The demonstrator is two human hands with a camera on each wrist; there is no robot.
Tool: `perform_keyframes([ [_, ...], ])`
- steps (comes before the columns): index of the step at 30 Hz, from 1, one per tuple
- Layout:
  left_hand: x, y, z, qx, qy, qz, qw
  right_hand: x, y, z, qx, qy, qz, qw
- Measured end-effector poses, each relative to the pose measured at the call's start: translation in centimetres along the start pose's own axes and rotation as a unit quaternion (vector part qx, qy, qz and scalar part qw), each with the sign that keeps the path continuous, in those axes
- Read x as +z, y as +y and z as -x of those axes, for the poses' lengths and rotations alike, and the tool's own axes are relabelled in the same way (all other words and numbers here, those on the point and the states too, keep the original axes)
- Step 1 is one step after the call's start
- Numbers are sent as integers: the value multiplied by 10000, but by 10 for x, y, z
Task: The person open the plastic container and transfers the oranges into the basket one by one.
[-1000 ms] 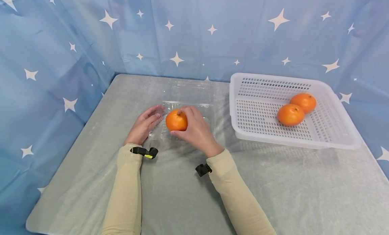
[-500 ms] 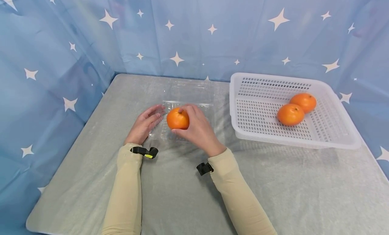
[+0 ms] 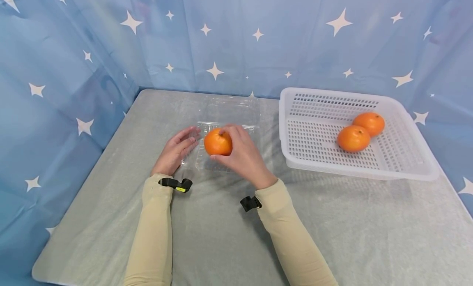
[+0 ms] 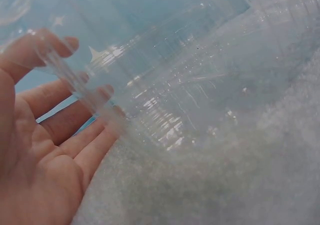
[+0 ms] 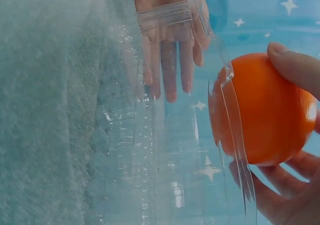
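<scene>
In the head view my right hand point(image 3: 244, 155) grips an orange point(image 3: 218, 141) from its right side, thumb in front and fingers over the top. The orange is held over the clear plastic clamshell box point(image 3: 201, 163), whose lid point(image 3: 230, 108) lies folded back behind it. From the right wrist view, the box's rim crosses in front of the lower part of the orange point(image 5: 270, 115). My left hand point(image 3: 175, 151) stands at the box's left wall, palm turned inward. Its fingers point(image 4: 75, 115) are extended and loosely bent against the clear plastic in the left wrist view.
A white perforated basket point(image 3: 340, 171) stands to the right, with two more oranges point(image 3: 353, 139) touching each other inside. Grey cloth covers the table point(image 3: 207, 236). A blue curtain with white stars point(image 3: 236, 51) hangs along the back and left edges.
My right hand has shifted slightly right and away from me with the orange in its grip. The left hand and the box have stayed in place.
</scene>
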State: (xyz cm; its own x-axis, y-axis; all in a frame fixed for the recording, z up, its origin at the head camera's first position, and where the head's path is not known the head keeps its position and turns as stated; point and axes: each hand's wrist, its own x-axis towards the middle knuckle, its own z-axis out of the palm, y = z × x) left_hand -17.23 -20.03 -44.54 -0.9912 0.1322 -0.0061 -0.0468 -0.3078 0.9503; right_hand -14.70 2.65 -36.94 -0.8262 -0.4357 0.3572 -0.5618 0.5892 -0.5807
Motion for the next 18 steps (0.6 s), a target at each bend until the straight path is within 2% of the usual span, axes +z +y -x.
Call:
perform_keyframes([
  [18, 0, 0, 1, -36, 25, -160, 9999, -9, 1, 0, -41, 187, -25, 9998],
])
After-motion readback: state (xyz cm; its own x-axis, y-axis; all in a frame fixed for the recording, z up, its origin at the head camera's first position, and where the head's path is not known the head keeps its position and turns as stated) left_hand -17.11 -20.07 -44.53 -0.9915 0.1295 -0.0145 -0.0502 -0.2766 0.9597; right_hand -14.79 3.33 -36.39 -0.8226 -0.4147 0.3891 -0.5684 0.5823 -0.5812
